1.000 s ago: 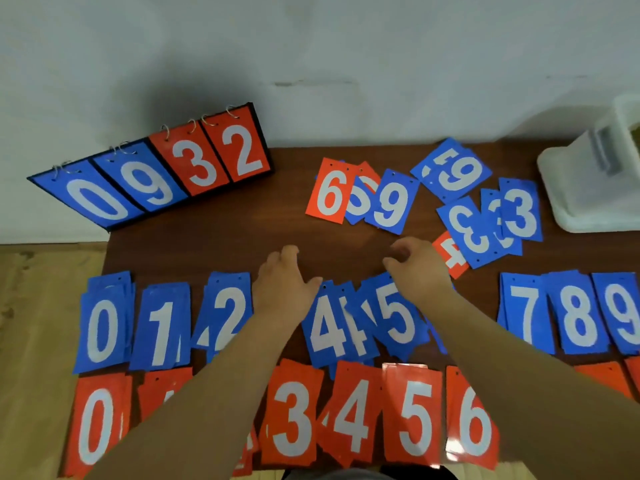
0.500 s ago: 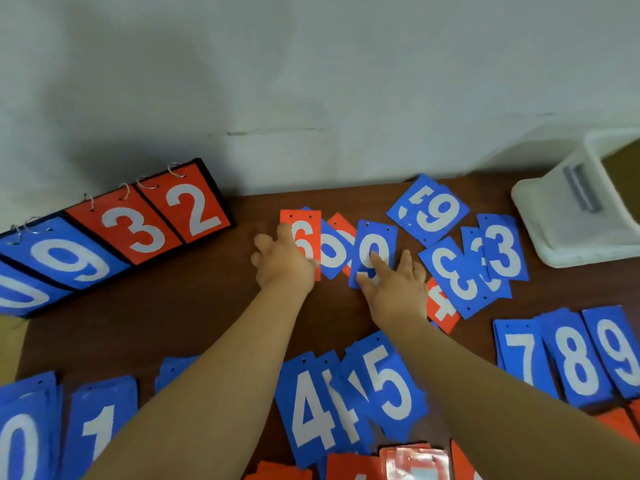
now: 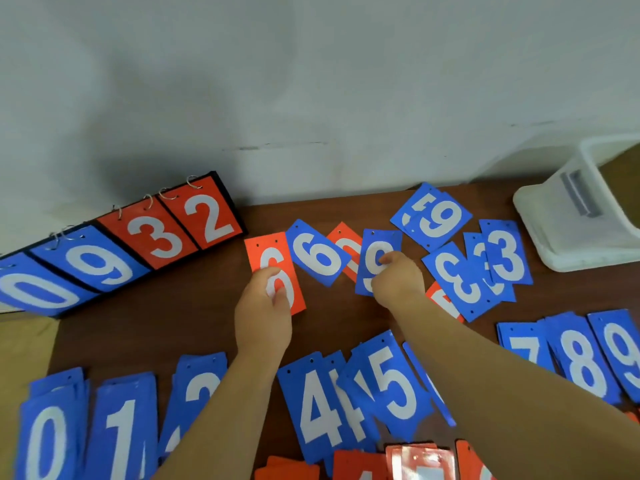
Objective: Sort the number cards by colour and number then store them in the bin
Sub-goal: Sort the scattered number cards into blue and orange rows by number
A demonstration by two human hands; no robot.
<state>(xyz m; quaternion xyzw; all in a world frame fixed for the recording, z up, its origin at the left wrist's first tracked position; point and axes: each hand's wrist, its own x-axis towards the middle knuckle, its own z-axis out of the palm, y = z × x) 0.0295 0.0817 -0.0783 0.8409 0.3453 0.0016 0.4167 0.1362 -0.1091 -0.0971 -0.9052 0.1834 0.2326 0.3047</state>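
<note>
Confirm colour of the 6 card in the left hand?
Orange-red 6 card, white numeral; head view.

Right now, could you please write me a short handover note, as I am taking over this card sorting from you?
Left hand grips the red 6 card; right hand pinches the blue 9 card.
Done: blue piles lie in number order along the near side, red piles in front of them.
Left: sort the loose cards near the wall, such as the blue 3s, then store everything in the bin.
</note>
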